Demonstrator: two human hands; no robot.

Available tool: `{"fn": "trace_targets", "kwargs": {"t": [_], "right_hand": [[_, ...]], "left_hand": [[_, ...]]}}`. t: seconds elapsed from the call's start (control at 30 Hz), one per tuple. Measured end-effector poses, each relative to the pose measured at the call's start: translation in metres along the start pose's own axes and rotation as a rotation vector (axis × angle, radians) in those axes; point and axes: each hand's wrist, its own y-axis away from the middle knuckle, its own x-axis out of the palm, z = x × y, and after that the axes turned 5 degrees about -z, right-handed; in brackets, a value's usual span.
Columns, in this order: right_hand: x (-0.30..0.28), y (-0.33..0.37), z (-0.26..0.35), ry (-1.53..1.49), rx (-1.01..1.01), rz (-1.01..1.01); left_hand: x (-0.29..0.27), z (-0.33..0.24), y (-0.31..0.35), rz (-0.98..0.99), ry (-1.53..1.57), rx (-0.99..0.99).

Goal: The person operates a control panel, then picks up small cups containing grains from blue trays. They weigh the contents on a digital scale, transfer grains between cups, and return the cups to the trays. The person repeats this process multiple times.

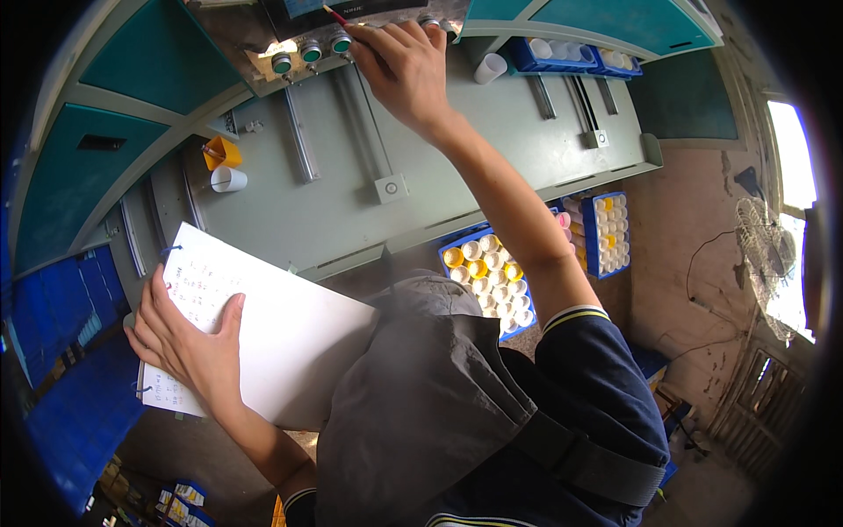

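Observation:
My left hand [195,350] grips a pad of white paper [290,338] bound with blue ties along its edge. The thumb lies across the handwritten top sheet, and the other fingers reach around the bound edge. Stretched forward, my right hand [406,75] is closed around a slim red pencil or pen [335,15], its light tip pointing at the lower edge of a screen [303,7]. Round green buttons [311,51] sit on the metal panel below the screen, just left of this hand. Its fingertips are partly hidden behind the knuckles.
A grey-green worktop [351,158] with metal rails spans the front. On it stand a white cup [229,181], an orange container [223,151], another white cup [490,68] and a blue tray [527,60]. Below its edge are blue crates [450,249] of white and yellow cups. A fan [757,250] stands right.

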Motion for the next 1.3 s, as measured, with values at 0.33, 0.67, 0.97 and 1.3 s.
{"fn": "trace_targets", "kwargs": {"t": [0.33, 0.67, 0.97, 1.3], "right_hand": [[-0.009, -0.002, 0.0, -0.002, 0.037, 0.001], [-0.009, -0.005, -0.002, -0.021, 0.077, -0.027], [-0.053, -0.03, -0.005, 0.029, 0.232, -0.047], [-0.053, -0.036, -0.007, 0.033, 0.237, -0.078]], "left_hand": [[-0.002, -0.002, -0.001, -0.007, 0.009, 0.023], [0.0, 0.0, 0.0, -0.01, 0.007, 0.035], [0.001, -0.001, 0.0, -0.002, -0.003, 0.024], [0.001, 0.0, 0.0, -0.017, -0.003, 0.03]]}}
